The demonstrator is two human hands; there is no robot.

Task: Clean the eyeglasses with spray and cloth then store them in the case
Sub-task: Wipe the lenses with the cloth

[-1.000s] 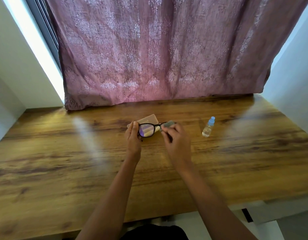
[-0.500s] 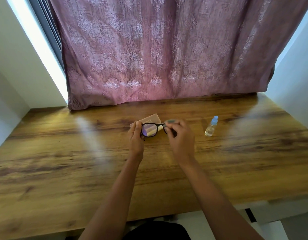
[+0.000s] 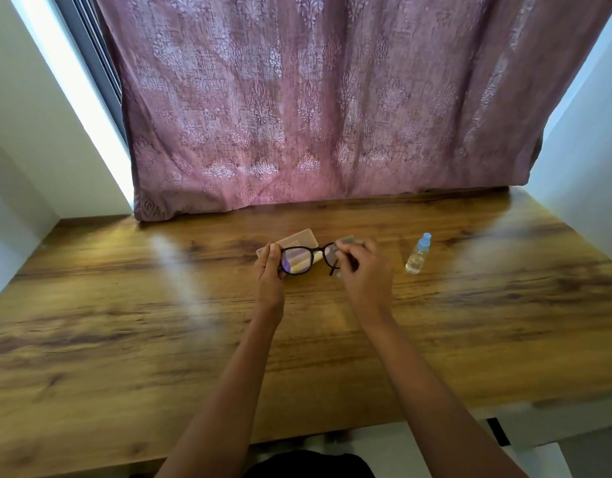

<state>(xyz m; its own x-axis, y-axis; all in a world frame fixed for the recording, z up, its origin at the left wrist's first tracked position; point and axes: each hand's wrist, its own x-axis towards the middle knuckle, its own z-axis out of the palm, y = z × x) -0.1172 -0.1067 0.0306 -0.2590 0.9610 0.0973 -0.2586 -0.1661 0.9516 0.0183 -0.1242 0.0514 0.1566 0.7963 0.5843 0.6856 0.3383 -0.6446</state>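
Mid-frame: left hand pinching the eyeglasses by the rim to steady them, right hand closed on the cloth, rubbing the other lens. Case just behind, spray bottle parked right, within reach.

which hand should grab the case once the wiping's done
Left, probably. The left hand pinches the black-framed eyeglasses right in front of the pale flat case. The right hand is farther to the right and occupied, pressing the small grey cloth on the other lens.
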